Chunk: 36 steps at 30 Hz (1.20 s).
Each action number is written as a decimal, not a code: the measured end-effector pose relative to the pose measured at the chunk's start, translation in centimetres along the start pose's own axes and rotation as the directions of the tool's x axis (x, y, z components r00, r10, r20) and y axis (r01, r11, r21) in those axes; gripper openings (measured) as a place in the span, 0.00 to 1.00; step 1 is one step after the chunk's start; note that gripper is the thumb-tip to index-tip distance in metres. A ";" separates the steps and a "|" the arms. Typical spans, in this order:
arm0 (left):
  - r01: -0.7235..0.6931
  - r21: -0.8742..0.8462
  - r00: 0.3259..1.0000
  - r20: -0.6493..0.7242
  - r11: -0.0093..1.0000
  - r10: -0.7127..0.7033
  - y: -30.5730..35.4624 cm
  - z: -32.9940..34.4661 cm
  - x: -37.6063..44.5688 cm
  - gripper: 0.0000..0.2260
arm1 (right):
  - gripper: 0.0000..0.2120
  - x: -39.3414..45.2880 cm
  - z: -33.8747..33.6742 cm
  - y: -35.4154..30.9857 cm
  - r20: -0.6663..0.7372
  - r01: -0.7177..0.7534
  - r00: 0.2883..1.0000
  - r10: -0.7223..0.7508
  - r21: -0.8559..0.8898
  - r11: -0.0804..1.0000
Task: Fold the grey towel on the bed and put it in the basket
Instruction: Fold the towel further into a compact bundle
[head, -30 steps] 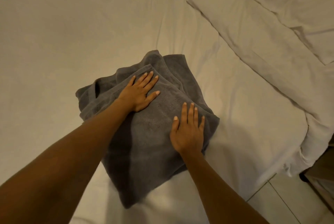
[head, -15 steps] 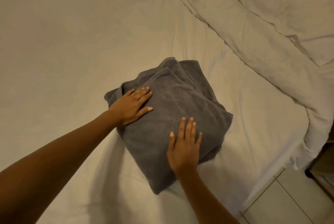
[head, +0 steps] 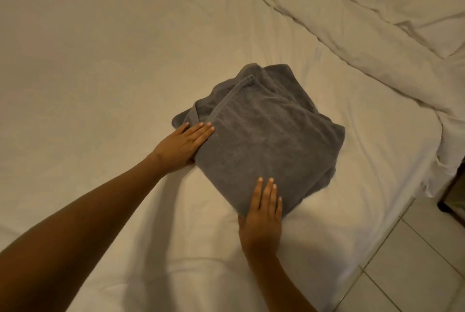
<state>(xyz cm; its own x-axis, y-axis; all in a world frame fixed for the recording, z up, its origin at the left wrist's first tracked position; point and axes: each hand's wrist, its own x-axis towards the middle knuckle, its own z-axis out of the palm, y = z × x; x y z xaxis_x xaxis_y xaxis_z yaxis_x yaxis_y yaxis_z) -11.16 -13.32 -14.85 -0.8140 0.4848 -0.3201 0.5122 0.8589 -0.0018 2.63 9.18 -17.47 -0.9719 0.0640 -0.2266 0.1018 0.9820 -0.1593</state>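
Nearest me, my right hand [head: 261, 213] lies flat with straight fingers together, fingertips pressing the near corner of the grey towel [head: 264, 140]. My left hand [head: 183, 144] rests flat against the towel's left edge, fingers straight and touching the hem. The towel sits folded into a thick, roughly square bundle on the bed [head: 100, 59], near its right edge. Beyond it, a rumpled white duvet [head: 377, 9] covers the bed's far right corner. Floor tiles [head: 415, 261] show at lower right.

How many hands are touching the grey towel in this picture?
2. The left hand lies flat at the grey towel's left edge; the right hand presses its near corner.
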 end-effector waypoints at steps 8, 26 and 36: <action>0.075 -0.033 0.997 0.025 0.997 -0.074 0.0 0.5 1.2 0.40 | 0.47 1.7 0.6 0.0 -0.012 0.004 1.000 -0.005 -0.060 0.998; 0.041 0.075 0.989 0.139 0.996 -0.051 0.7 -2.6 -6.6 0.31 | 0.40 -5.6 -3.9 -1.8 -0.063 0.105 0.993 -0.103 0.023 0.994; 0.011 0.089 0.962 0.270 0.996 -0.035 0.6 -5.2 -12.7 0.28 | 0.49 -10.8 -5.5 -3.7 0.024 0.088 0.996 -0.091 0.108 0.990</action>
<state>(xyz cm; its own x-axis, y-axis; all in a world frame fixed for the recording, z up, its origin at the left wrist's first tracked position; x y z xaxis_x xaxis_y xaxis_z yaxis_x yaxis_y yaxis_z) -1.90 -18.10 -5.87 -0.7269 0.3922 -0.5638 0.5257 0.8460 -0.0893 11.56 5.86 -9.13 -0.9718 -0.0299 -0.2341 0.0383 0.9588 -0.2816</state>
